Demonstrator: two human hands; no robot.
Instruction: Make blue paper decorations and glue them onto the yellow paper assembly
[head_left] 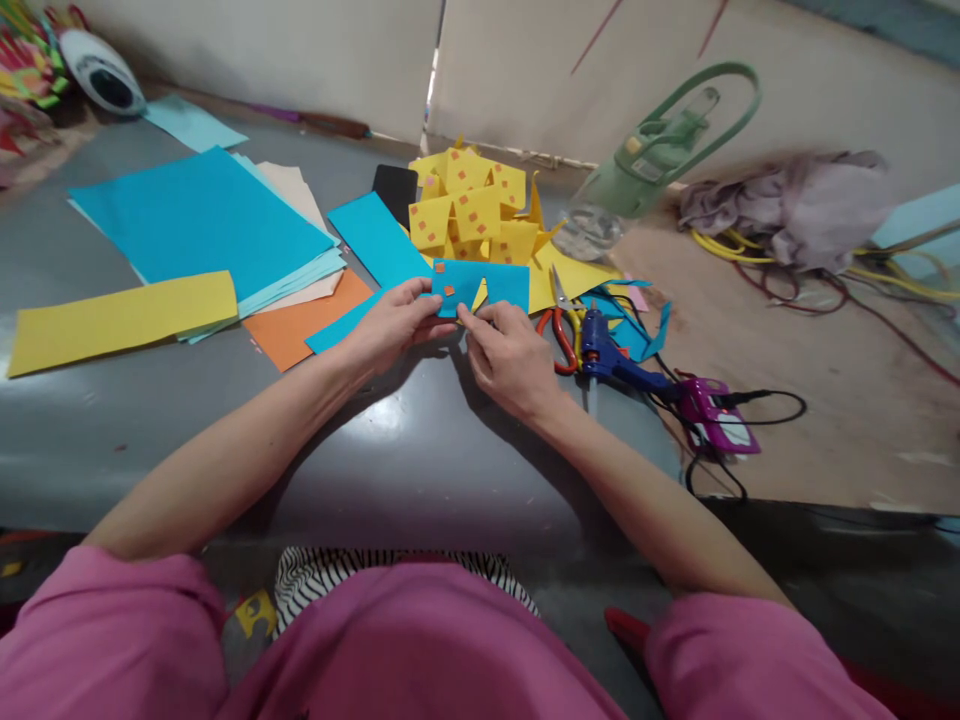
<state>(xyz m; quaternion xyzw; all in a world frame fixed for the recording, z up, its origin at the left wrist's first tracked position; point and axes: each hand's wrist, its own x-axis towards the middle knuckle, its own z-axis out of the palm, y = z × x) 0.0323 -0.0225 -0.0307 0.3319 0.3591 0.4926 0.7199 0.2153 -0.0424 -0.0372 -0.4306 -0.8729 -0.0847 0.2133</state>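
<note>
A blue paper card [504,283] with small orange squares near its left end is held up by my left hand [397,325], thumb in front and fingers behind. My right hand [510,355] is closed at the card's lower edge, its thumb and fingertips beside a small yellow paper triangle [481,294] on the card. Whether those fingertips grip the triangle or only the card's edge is hard to see. Just behind stand several folded yellow paper pieces [478,212] with orange squares. Scissors [559,325] with red handles lie right of my right hand.
A blue glue gun [600,345] and a magenta power socket [716,415] with cables lie at the right. Behind them stands a green-topped bottle [637,170]. Blue paper sheets [202,215], an orange sheet [289,330] and a yellow strip [124,318] lie on the left.
</note>
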